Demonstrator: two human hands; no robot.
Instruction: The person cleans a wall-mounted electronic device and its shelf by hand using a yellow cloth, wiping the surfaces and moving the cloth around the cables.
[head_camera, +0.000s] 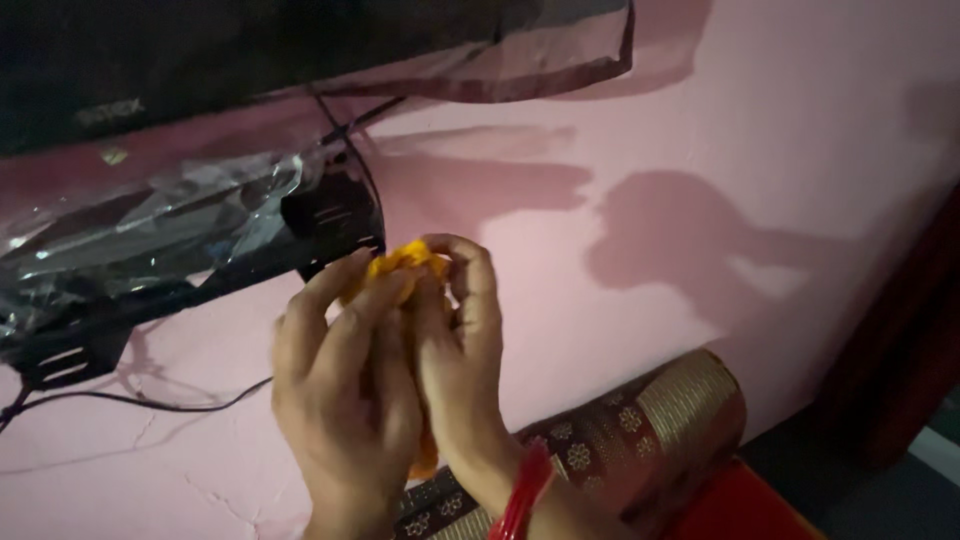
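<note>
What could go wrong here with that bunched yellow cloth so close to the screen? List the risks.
1. The crumpled yellow cloth, pinched between the left hand and right hand, could snag the loose clear plastic wrap hanging over the black wall-mounted screen.
2. The thin black cable sags along the pink wall just left of the hands; a sweep might catch it.

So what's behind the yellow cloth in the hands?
Behind the yellow cloth sits the pink wall and the black screen's lower corner. Both hands, left hand and right hand, cover most of the cloth.
</note>
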